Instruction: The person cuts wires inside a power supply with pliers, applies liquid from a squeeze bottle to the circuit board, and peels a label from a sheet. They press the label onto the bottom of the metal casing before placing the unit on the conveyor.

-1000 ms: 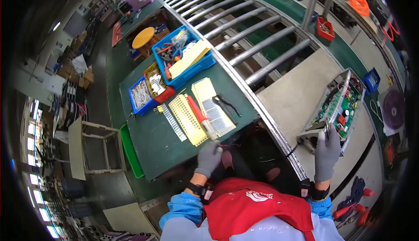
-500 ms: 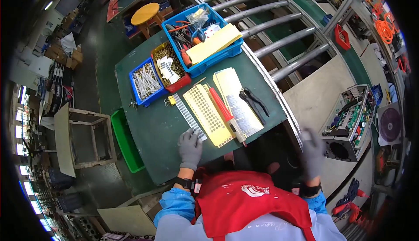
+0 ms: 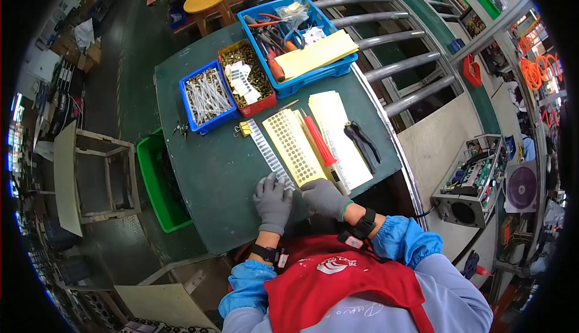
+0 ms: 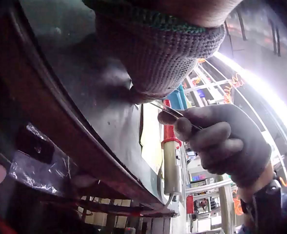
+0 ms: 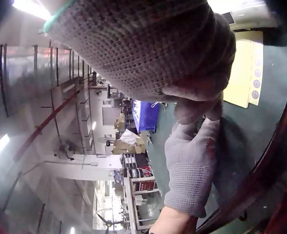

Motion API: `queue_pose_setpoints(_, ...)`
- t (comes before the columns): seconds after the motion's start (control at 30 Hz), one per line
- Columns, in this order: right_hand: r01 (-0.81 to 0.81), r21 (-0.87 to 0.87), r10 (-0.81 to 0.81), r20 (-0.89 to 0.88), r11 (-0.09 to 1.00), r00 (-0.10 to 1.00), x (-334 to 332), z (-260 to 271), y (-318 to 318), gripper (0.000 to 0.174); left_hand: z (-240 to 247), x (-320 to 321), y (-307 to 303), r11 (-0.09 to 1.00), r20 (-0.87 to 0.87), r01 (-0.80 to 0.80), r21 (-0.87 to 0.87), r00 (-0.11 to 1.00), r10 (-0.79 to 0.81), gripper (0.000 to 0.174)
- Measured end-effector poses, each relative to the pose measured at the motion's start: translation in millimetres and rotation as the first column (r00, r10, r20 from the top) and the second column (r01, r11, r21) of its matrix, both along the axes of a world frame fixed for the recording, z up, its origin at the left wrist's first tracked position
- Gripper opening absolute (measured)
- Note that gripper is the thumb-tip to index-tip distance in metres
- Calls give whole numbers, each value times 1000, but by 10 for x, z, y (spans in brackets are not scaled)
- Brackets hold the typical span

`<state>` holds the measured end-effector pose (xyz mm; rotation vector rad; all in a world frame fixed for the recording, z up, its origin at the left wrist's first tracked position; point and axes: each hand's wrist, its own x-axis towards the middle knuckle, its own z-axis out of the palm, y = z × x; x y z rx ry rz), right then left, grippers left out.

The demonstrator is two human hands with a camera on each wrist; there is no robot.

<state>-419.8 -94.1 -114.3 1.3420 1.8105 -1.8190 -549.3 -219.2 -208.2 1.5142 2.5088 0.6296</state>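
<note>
1. Where the long pale strip point(image 3: 269, 154) ends at the near edge of the green surface point(image 3: 205, 173), both gloved hands meet on it. The rest of it runs away from the person, lying flat.
2. The strip looks thin, light and floppy, so it would likely bend or crease if lifted by one end alone. The near end, pinched at its edge, seems the natural place to take hold.
3. The right hand point(image 3: 324, 197) does this: in the left wrist view its thumb and forefinger are closed on a thin edge.
4. The left hand point(image 3: 273, 199) lies just beside it, fingers point(image 3: 269, 183) straight and spread, resting on the strip's end and grasping nothing.
5. A yellow perforated sheet point(image 3: 294, 147) lies just beside the strip, with a red-handled tool point(image 3: 318, 140) along its far side.
6. Black pliers point(image 3: 360, 142) rest on pale sheets further right.
7. At the far end of the surface stand a small blue bin point(image 3: 207, 98) of white sticks and a red bin point(image 3: 247, 79).
</note>
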Motion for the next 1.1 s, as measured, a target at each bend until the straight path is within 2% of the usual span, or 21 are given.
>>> queue_pose_setpoints(0.1, -94, 112, 94, 3, 989, 996, 0, -258, -16, 36, 7, 2, 4, 1000, 7, -4, 5, 1000, 4, 39)
queue_pose_setpoints(0.37, 5, 127, -11, 47, 992, 999, -81, -146, -112, 33, -14, 11, 0, 1000, 21, -16, 4, 1000, 16, 42)
queue_pose_setpoints(0.47, -87, 471, 95, 7, 878, 995, 44, -475, -188, 32, 13, 14, 16, 1000, 30, -20, 11, 999, 20, 45)
queue_pose_setpoints(0.57, 32, 394, -1, -80, 919, 997, 106, -456, -214, 32, 6, -2, 25, 998, 59, -35, 43, 998, 33, 49)
queue_pose_setpoints(0.67, 152, 413, -48, -252, 898, 967, 224, -504, -258, 32, -23, -32, 22, 996, 88, -54, 69, 995, 47, 51)
queue_pose_setpoints(0.77, 251, 254, -174, -290, 934, 941, 336, -194, -237, 31, -6, -38, 18, 997, 80, -24, 77, 997, 18, 54)
queue_pose_setpoints(0.8, 220, 295, -131, -293, 930, 947, 446, -161, -205, 32, -52, -69, 4, 995, 63, 16, 104, 998, -22, 56)
queue_pose_setpoints(0.83, 255, 268, -176, -287, 929, 942, 553, -113, -201, 32, -73, -110, -17, 998, 47, 50, 50, 998, -52, 59)
queue_pose_setpoints(0.87, 293, 355, -157, -366, 888, 917, 685, -117, -183, 34, -103, -130, -34, 998, 92, 40, 38, 995, -43, 61)
queue_pose_setpoints(0.9, 370, 279, -236, -415, 886, 879, 844, 36, -155, 35, -174, -180, -58, 997, 182, 11, 72, 983, -24, 58)
queue_pose_setpoints(0.93, 436, 205, -326, -414, 876, 850, 1015, 193, -99, 34, -71, -179, -13, 996, 362, -76, 35, 930, 59, 56)
queue_pose_setpoints(0.97, 500, 128, -411, -416, 856, 811, 1246, 354, -66, 34, -87, -186, 33, 979, 616, -160, 127, 786, 49, 53)
queue_pose_setpoints(1.0, 588, 72, -514, -409, 806, 754, 1515, 610, -52, 33, -276, -289, 91, 978, 529, -184, 103, 842, 103, 51)
queue_pose_setpoints(1.03, 661, 55, -562, -476, 748, 676, 1793, 564, -78, 33, 209, -4, 261, 973, 438, -225, 42, 880, 185, 49)
queue_pose_setpoints(1.07, 724, 36, -595, -543, 689, 593, 2071, 519, -113, 32, 187, 32, 377, 978, 359, -91, 189, 933, 18, 45)
queue_pose_setpoints(1.1, 788, -2, -668, -532, 615, 520, 2375, 674, -142, 32, 367, 243, 545, 978, 410, -68, 199, 912, -20, 42)
